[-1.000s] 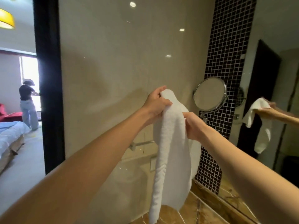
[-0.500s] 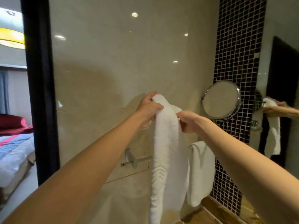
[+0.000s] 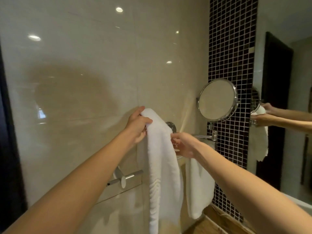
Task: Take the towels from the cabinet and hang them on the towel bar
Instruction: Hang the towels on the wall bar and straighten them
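A long white towel (image 3: pixel 162 166) hangs down from both of my hands in front of the beige wall. My left hand (image 3: pixel 137 126) grips its top fold from the left, and my right hand (image 3: pixel 183 145) pinches its right edge a little lower. The steel towel bar (image 3: pixel 133 175) runs along the wall below my hands; only its left end and bracket show, the rest is behind the towels. A second white towel (image 3: pixel 198 188) hangs on the bar just right of the one I hold.
A round swivel mirror (image 3: pixel 217 100) sticks out from the black mosaic strip (image 3: pixel 231 48) at right. A large wall mirror (image 3: pixel 285 98) at far right reflects my hands and the towel. A brown marble counter edge (image 3: pixel 219 222) lies below. A dark door frame (image 3: pixel 8 149) borders the left.
The view has swung right and closer to the wall. My hands have carried the towel down toward the bar, and the hanging second towel has come more fully into view.
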`<state>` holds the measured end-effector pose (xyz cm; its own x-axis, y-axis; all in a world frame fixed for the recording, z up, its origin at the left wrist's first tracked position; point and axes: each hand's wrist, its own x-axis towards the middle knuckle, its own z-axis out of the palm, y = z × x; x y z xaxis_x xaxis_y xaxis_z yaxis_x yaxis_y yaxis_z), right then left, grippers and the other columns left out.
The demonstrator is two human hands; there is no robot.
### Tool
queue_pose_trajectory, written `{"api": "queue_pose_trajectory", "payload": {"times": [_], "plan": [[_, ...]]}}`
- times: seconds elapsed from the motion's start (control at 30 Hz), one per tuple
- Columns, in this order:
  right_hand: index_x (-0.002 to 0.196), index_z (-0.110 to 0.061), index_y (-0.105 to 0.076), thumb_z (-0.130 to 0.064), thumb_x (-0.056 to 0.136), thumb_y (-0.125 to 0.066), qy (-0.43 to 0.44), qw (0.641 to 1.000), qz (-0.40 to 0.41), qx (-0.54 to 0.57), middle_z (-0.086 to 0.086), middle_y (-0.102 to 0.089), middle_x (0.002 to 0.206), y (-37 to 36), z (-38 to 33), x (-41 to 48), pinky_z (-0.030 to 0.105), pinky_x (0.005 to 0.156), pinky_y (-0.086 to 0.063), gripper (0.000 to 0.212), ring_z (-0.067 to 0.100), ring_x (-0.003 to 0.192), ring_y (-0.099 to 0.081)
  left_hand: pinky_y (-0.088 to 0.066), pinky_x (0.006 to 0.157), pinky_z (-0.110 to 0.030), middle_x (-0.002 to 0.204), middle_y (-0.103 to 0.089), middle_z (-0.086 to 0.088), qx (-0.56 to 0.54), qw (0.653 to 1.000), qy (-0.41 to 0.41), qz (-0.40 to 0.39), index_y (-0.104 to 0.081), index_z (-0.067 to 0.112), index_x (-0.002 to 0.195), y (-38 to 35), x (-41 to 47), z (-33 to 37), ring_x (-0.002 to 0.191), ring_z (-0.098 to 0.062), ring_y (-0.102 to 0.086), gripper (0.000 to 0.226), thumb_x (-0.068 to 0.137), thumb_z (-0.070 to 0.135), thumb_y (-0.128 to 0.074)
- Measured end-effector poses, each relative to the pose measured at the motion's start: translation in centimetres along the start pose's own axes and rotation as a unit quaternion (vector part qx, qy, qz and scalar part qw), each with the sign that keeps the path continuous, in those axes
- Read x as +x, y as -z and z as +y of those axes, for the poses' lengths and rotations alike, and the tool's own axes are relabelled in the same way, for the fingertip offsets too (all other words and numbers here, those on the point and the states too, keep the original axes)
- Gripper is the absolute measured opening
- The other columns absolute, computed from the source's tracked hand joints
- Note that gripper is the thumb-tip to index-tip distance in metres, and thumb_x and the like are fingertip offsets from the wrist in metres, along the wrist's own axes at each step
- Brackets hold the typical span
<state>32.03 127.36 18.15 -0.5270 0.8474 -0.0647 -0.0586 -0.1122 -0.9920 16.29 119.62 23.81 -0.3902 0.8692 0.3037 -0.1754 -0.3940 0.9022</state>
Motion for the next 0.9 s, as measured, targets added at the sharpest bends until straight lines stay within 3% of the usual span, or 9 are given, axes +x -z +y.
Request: {"api": "queue_pose_trajectory", "payload": {"times": [0.07,0.13,0.23,0.37,0.43,0.57,0.67,0.77,0.9], "plan": [[0.096,-0.007,-0.058,-0.011,0.081,-0.060,0.012,1.000,0.005,0.012,0.006,-0.050,0.071,-0.1,0.5,0.4,0.030,0.061,-0.034,0.015,0.016,0.058,-0.041,-0.051,0.083,-0.032,0.138,-0.046,-0.013,0.001,1.000,-0.001,-0.001,-0.046,0.019,0.137,0.0,0.5,-0.3,0.106,-0.026,-0.057,0.069,0.079,-0.019,-0.049],[0.109,-0.001,-0.051,-0.001,0.083,-0.057,0.039,0.997,0.061,0.038,0.006,-0.052,0.064,-0.4,0.2,0.8,0.030,0.059,-0.035,0.027,0.015,0.052,-0.042,-0.051,0.082,-0.032,0.138,-0.046,-0.013,0.001,1.000,0.003,-0.005,-0.046,0.019,0.138,0.1,0.9,-0.7,0.109,-0.027,-0.056,0.070,0.079,-0.019,-0.049],[0.137,-0.012,-0.038,0.000,0.090,-0.052,0.081,0.985,0.132,0.076,0.009,-0.060,0.081,-0.2,-0.8,2.0,0.038,0.066,-0.042,0.051,0.022,0.070,-0.050,-0.053,0.072,-0.025,0.138,-0.047,-0.011,0.024,1.000,0.008,-0.006,-0.043,0.020,0.139,1.0,1.1,-1.2,0.111,-0.026,-0.056,0.071,0.081,-0.019,-0.048],[0.110,-0.009,-0.066,0.000,0.093,-0.048,0.109,0.979,0.167,0.045,0.004,-0.064,0.076,-0.3,-2.6,2.7,0.026,0.061,-0.045,0.027,0.017,0.067,-0.057,-0.054,0.068,-0.023,0.139,-0.048,-0.012,0.058,0.998,0.002,-0.014,-0.040,0.016,0.142,2.7,1.3,-2.0,0.110,-0.025,-0.057,0.073,0.080,-0.023,-0.045],[0.101,-0.005,-0.068,0.002,0.089,-0.051,0.106,0.979,0.171,0.032,0.005,-0.063,0.073,-0.5,-3.2,3.1,0.026,0.059,-0.046,0.022,0.017,0.063,-0.058,-0.053,0.078,-0.027,0.139,-0.048,-0.013,0.070,0.997,-0.005,-0.018,-0.041,0.013,0.141,3.4,1.3,-2.4,0.116,-0.027,-0.055,0.073,0.079,-0.024,-0.045],[0.116,0.005,-0.059,0.010,0.087,-0.048,0.109,0.981,0.157,-0.017,0.017,-0.058,0.105,-0.6,-3.8,4.4,0.034,0.078,-0.046,0.032,0.029,0.100,-0.061,-0.047,0.098,-0.039,0.131,-0.055,-0.016,0.103,0.994,-0.022,-0.010,-0.047,0.011,0.137,4.3,1.1,-2.9,0.116,-0.031,-0.056,0.063,0.082,-0.020,-0.052],[0.116,-0.001,-0.061,0.014,0.089,-0.044,0.118,0.980,0.140,-0.082,0.013,-0.059,0.102,-0.2,-3.9,4.5,0.030,0.083,-0.047,0.035,0.028,0.100,-0.059,-0.050,0.090,-0.037,0.123,-0.059,-0.023,0.160,0.987,-0.032,0.007,-0.055,0.011,0.130,4.6,0.8,-3.3,0.103,-0.031,-0.063,0.055,0.081,-0.013,-0.061],[0.105,-0.006,-0.068,0.012,0.088,-0.048,0.104,0.975,0.146,-0.128,0.012,-0.062,0.095,0.4,-3.7,5.0,0.030,0.071,-0.052,0.032,0.023,0.081,-0.059,-0.053,0.084,-0.037,0.114,-0.062,-0.029,0.190,0.981,-0.036,0.021,-0.060,0.007,0.124,4.6,0.3,-3.7,0.088,-0.026,-0.062,0.048,0.080,-0.010,-0.066],[0.102,-0.009,-0.070,0.008,0.087,-0.051,0.082,0.966,0.170,-0.177,0.010,-0.059,0.088,0.8,-3.4,5.0,0.025,0.056,-0.048,0.030,0.019,0.071,-0.055,-0.055,0.061,-0.023,0.081,-0.064,-0.010,0.234,0.971,-0.043,0.016,-0.064,0.006,0.119,4.6,-0.2,-4.1,0.069,-0.018,-0.060,0.042,0.078,-0.005,-0.071]]}}
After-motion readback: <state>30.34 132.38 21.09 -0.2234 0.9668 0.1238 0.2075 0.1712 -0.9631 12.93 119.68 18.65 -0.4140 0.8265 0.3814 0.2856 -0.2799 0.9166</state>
